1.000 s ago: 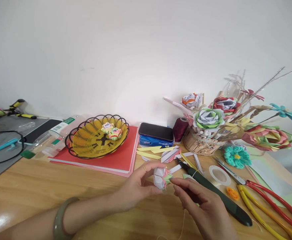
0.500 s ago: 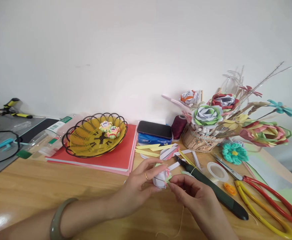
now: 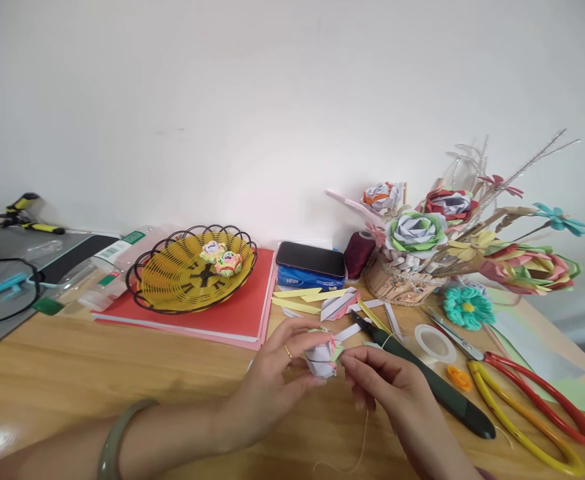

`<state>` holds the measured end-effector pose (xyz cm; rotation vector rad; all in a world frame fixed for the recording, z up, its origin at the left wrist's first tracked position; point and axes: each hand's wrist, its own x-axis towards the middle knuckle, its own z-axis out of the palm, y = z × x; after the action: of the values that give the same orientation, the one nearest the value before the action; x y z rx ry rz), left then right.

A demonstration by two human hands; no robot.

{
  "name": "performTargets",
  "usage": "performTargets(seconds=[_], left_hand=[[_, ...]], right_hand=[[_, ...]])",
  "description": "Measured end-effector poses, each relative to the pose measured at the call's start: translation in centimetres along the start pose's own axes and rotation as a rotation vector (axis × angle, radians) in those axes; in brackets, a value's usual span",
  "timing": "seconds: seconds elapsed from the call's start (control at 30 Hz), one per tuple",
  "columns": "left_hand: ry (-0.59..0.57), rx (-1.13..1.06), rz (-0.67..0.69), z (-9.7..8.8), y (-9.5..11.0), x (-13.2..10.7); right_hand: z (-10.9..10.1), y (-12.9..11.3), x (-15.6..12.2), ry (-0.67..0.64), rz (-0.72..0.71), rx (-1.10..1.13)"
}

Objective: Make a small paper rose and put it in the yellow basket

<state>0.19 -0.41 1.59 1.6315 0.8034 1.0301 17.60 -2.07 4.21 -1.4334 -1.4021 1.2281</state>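
My left hand (image 3: 275, 383) is closed round a small folded paper flower (image 3: 321, 353) of white, pink and green paper, held just above the wooden table (image 3: 72, 380). A ring shows on one finger and a green bangle (image 3: 115, 437) sits on that wrist. My right hand (image 3: 389, 390) pinches a thin pale thread (image 3: 359, 443) right beside the flower; the thread hangs down and trails on the table.
A yellow wire basket (image 3: 189, 273) with two paper flowers stands on red card (image 3: 237, 313). Behind lie a phone on a tissue pack (image 3: 312, 267), a dark thread spool (image 3: 359, 253) and a paper bouquet basket (image 3: 422, 260). Tape roll (image 3: 435, 343), dark tool (image 3: 427, 380) and scissors (image 3: 532, 407) lie right.
My right hand has come in closer to the paper flower and now pinches the thread against it. My left hand has turned the flower slightly.
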Motion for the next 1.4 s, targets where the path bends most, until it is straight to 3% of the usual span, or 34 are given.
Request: performTargets(seconds=[0.1,0.23,0.43,0.73,0.83,1.1,1.4], left_hand=[[0.006,0.094,0.095,0.0,-0.3,0.0],[0.015,0.154,0.174,0.1,-0.7,0.0],[0.029,0.257,0.25,0.1,-1.1,0.1],[0.046,0.363,0.33,0.0,-1.1,0.1],[0.04,0.353,0.323,0.0,-1.1,0.1],[0.015,0.338,0.329,-0.3,-1.2,0.1],[-0.027,0.258,0.271,-0.2,-0.7,0.2]], right_hand=[[-0.3,0.0,0.3,-0.055,0.132,0.158],[-0.1,-0.1,0.3,-0.022,0.165,0.137],[0.5,0.5,-0.1,0.12,-0.071,-0.149],[0.2,0.9,-0.4,0.113,-0.249,-0.3],[0.0,0.4,-0.3,0.044,-0.206,-0.188],[-0.9,-0.6,0.3,-0.223,0.149,0.102],[-1.2,-1.1,0.1,-0.201,0.043,-0.06]])
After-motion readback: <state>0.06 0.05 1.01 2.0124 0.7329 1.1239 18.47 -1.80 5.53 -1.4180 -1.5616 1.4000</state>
